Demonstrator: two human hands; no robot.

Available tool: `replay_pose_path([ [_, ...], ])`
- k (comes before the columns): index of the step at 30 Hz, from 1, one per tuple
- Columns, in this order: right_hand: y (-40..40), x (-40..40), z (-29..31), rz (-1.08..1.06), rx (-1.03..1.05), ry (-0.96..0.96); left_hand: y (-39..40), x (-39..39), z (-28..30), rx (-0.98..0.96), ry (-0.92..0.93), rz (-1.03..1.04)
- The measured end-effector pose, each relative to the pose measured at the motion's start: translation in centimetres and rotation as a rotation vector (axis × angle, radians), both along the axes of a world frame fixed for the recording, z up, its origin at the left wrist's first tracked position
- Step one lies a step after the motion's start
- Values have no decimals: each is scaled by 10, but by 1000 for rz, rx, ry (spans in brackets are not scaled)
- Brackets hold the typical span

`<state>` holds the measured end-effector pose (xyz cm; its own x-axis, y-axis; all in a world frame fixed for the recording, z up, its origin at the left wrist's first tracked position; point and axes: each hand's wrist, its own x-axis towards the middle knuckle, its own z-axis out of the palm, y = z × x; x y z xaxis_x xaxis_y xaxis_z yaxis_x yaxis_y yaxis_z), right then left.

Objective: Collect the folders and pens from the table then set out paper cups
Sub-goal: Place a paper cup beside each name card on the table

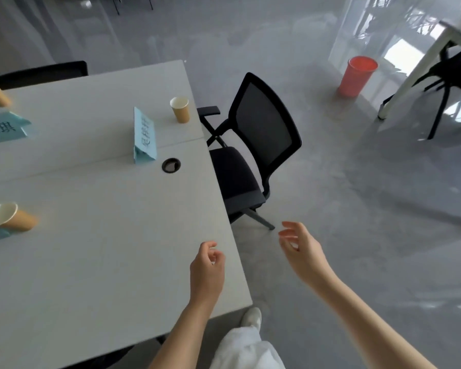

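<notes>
Three paper cups (180,109) stand on table (112,235) | left hand (206,272) nearer | right hand (302,255) off-edge | both loosely curled, holding nothing

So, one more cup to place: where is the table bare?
Bare: the near stretch of the table between the lower-left paper cup, the cable hole and the left hand. More crowded: the far end, with the name card and far cup.
</notes>
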<state>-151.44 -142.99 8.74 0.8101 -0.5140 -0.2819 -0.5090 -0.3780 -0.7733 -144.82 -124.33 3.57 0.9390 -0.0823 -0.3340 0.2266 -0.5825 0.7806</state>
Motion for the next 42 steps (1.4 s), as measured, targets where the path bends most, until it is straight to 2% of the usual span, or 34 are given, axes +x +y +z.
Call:
replay_pose_path([
  [10,-156,88,-1,106,-8,-34,-159,103,16,26,-108,-7],
  [18,-287,128,-6,308,10,31,-294,91,2,-1,-26,196],
  [22,-339,170,-1,427,14,38,-349,92,1,23,25,231],
  [33,-375,336,8,697,32,3,-363,208,-3,51,-26,568],
  [42,-371,488,20,858,60,44,-380,331,2,59,-61,653],
])
